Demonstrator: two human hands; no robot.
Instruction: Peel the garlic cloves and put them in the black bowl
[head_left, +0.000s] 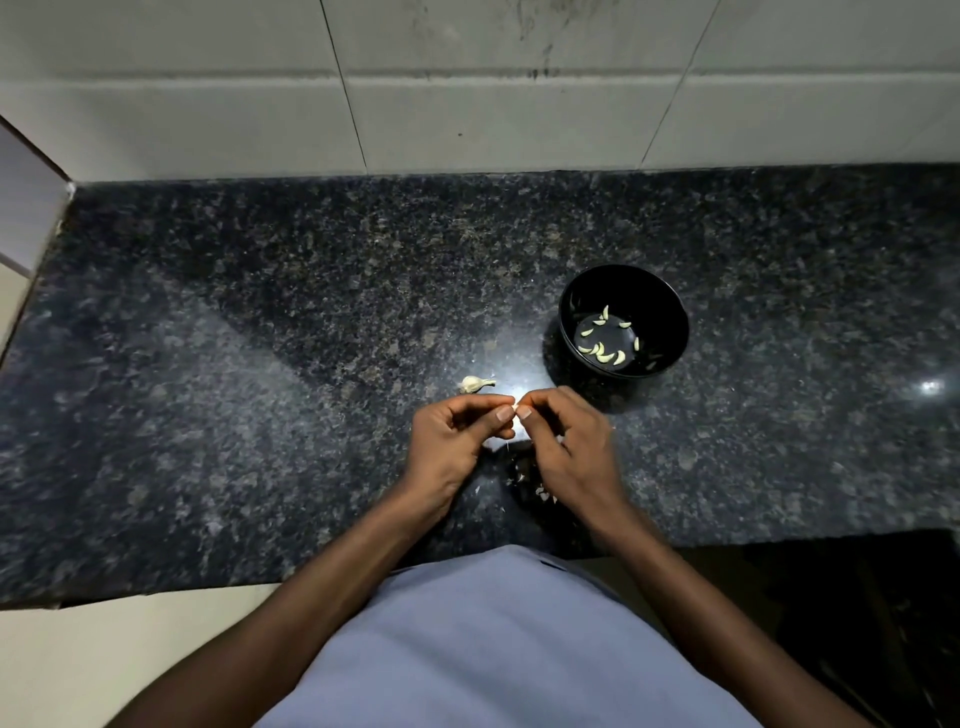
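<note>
Pinching one small clove (515, 414) between both hands, left hand (457, 441) and right hand (566, 447) meeting thumb to thumb just above the tabletop (260, 364), fingers curled tight round it so that little of the clove is showing. Probably working the skin loose at the tip, so peeling, not yet dropping. Doing it well: holding the body steady with the left, nipping the papery edge with the right thumbnail and drawing it along the length, not across, to avoid bruising or snapping so small a piece. Keeping the grip light, since a bared clove is likely getting slippery. Letting the skins (535, 483) fall below the hands, where scraps are already lying, well clear of the bowl (670, 312). Reaching right and forward afterwards, the bowl sitting near and already holding a scatter of peeled cloves (605, 353). Leaving the remaining garlic head (474, 384), lying just beyond the left hand, for the following round.
</note>
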